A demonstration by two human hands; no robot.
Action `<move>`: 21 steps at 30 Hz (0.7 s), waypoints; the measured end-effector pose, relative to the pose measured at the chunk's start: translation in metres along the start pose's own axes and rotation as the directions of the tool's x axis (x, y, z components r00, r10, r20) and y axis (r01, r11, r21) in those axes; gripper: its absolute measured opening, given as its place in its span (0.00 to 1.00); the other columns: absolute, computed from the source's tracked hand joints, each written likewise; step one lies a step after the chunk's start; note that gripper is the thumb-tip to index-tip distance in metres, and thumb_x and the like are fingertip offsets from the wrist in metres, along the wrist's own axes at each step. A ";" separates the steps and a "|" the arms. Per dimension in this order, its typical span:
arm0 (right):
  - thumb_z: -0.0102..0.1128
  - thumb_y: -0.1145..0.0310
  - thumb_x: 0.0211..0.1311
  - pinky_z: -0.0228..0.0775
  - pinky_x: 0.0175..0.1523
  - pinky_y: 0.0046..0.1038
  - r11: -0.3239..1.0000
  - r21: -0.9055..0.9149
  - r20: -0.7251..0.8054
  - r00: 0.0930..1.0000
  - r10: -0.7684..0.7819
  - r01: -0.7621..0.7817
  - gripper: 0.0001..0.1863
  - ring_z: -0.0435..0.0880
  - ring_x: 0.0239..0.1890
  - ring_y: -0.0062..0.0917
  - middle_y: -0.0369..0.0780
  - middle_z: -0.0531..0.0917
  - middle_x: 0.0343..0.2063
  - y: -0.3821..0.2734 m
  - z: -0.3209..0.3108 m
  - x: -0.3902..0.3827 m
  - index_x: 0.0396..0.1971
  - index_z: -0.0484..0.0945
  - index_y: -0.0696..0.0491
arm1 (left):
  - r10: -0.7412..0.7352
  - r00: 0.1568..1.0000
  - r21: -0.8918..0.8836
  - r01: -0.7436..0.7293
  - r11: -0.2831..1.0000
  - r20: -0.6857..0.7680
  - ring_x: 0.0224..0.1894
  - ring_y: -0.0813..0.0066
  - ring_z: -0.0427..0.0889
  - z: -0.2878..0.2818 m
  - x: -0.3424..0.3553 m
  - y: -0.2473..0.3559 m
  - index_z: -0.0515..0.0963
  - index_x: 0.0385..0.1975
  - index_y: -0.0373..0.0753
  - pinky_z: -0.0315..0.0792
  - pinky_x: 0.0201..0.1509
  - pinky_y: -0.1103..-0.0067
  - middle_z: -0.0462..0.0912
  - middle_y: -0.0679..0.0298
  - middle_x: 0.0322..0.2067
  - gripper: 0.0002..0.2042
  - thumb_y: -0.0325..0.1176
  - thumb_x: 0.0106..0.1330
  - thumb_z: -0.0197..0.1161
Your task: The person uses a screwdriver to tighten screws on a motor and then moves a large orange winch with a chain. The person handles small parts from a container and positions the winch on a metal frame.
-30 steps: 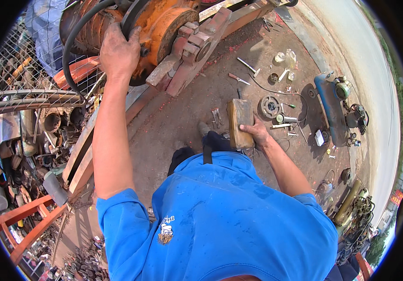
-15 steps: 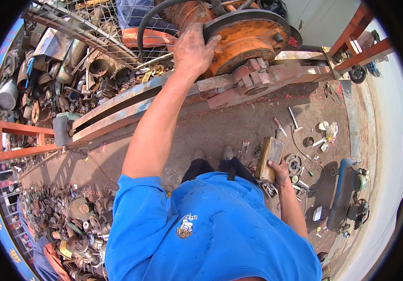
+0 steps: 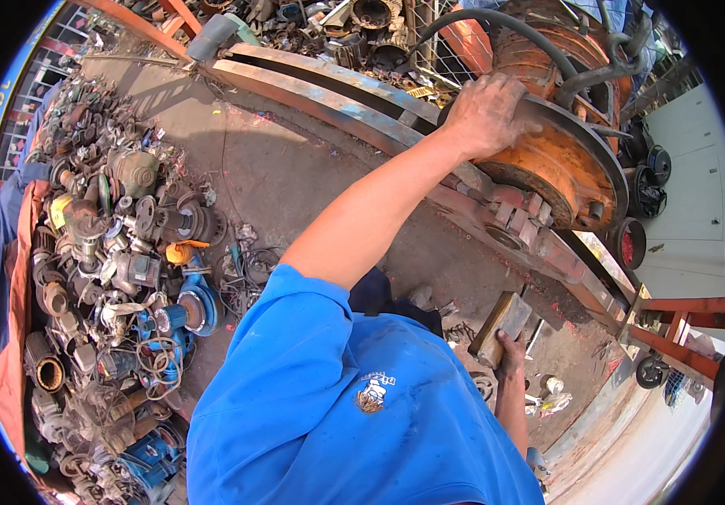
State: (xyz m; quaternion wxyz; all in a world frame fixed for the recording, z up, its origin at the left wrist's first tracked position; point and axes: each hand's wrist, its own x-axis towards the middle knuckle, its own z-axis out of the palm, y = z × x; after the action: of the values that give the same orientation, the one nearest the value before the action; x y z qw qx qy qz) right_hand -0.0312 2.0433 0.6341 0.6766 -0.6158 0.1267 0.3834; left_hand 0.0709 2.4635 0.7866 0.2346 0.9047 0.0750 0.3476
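My left hand point(image 3: 487, 118) reaches up to a large rusty orange drum point(image 3: 548, 181) with a dark, raised rim. Its fingers curl over the rim's upper left side, and the fingertips are slightly blurred. Low beside my body, my right hand point(image 3: 511, 351) grips a worn, rectangular brownish block point(image 3: 502, 326) by its lower right side. The block is held tilted; I cannot tell whether it is metal or wood. Under the drum lies a heavy reddish steel piece with several small blocks point(image 3: 522, 215) on it.
A long steel beam point(image 3: 320, 101) runs from upper left toward the drum. Heaps of old motors and machine parts point(image 3: 131, 269) fill the left. A bent dark hose point(image 3: 497, 17) arches by the drum. Red frame bars point(image 3: 682, 345) stand at right; white bags point(image 3: 552, 396) lie on the ground.
The view has swung left, so drum and beam appear farther right. My left hand stays at the drum's rim. My right hand still holds the block, which is now tilted more.
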 end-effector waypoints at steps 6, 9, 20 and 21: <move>0.68 0.67 0.44 0.74 0.51 0.37 0.985 -0.166 0.136 0.989 0.064 -0.041 0.39 0.77 0.45 0.35 0.44 0.75 0.46 -0.003 0.070 0.012 0.57 0.61 0.57 | -0.113 0.993 0.017 0.112 0.994 0.034 0.51 0.55 0.71 -0.106 -0.038 -0.071 0.73 0.44 0.38 0.64 0.54 0.65 0.74 0.56 0.44 0.30 0.58 0.51 0.63; 0.69 0.66 0.43 0.73 0.51 0.36 0.976 -0.213 0.198 0.977 0.079 -0.036 0.39 0.77 0.45 0.34 0.43 0.75 0.46 -0.005 0.129 0.014 0.57 0.61 0.58 | -0.150 0.989 0.052 0.149 0.987 0.012 0.52 0.57 0.70 -0.160 -0.056 -0.115 0.73 0.46 0.39 0.62 0.56 0.65 0.74 0.56 0.45 0.31 0.59 0.52 0.62; 0.67 0.72 0.43 0.73 0.51 0.33 0.925 -0.377 0.288 0.942 0.171 -0.052 0.36 0.78 0.43 0.32 0.42 0.76 0.44 0.026 0.348 0.017 0.55 0.62 0.58 | -0.164 0.955 0.232 0.222 0.947 -0.247 0.53 0.57 0.70 -0.339 -0.130 -0.270 0.73 0.46 0.41 0.63 0.57 0.64 0.74 0.58 0.45 0.30 0.58 0.51 0.63; 0.67 0.72 0.43 0.73 0.51 0.33 0.920 -0.389 0.319 0.932 0.175 -0.040 0.36 0.78 0.43 0.32 0.42 0.76 0.44 0.024 0.373 0.017 0.55 0.62 0.58 | -0.197 0.950 0.219 0.252 0.943 -0.241 0.53 0.57 0.70 -0.355 -0.134 -0.283 0.74 0.46 0.41 0.63 0.57 0.64 0.74 0.58 0.44 0.29 0.57 0.51 0.63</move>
State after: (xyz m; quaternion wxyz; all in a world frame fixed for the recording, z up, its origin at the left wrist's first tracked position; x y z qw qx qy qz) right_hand -0.1482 2.3947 0.6839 0.5352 -0.6484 -0.0363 0.5402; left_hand -0.2572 2.8045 0.8030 0.1486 0.8691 0.2459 0.4026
